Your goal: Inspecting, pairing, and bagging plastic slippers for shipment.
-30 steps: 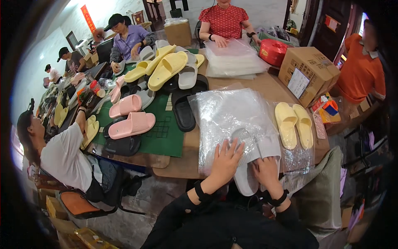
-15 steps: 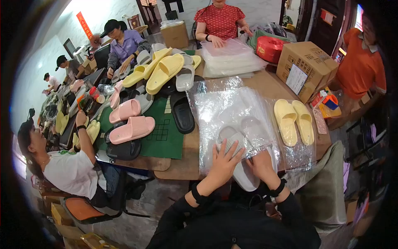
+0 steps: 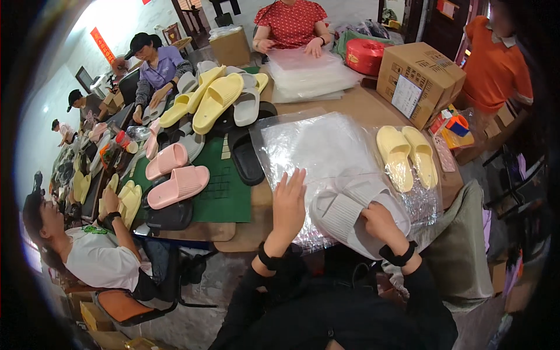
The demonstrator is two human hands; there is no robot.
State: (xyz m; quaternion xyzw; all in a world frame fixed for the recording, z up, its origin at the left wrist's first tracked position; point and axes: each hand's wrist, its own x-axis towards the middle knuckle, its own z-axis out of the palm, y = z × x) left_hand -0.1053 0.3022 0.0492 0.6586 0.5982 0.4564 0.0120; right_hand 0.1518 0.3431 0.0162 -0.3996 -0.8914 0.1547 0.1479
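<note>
A pair of light grey slippers (image 3: 340,216) lies at the near edge of the table, on a stack of clear plastic bags (image 3: 315,140). My right hand (image 3: 382,223) has its fingers curled at the foot opening of the nearer slipper, gripping it; the fingertips are partly hidden. Clear film seems to lie around the far slipper, though how much it covers I cannot tell. To the left of the pair, my left hand (image 3: 289,204) is raised over the bags with fingers stretched out and holds nothing. Beside the stack sits a yellow slipper pair (image 3: 405,157) in clear film.
Yellow, grey, pink slippers (image 3: 178,186) and black ones pile up on a green mat (image 3: 230,204) at left. Further bags (image 3: 309,76), a red roll (image 3: 366,56) and a cardboard box (image 3: 423,81) stand at the back. Several people sit or stand around.
My left hand has come off the grey slippers and moved left. My right hand has shifted up and right, with the slippers now turned and more exposed.
</note>
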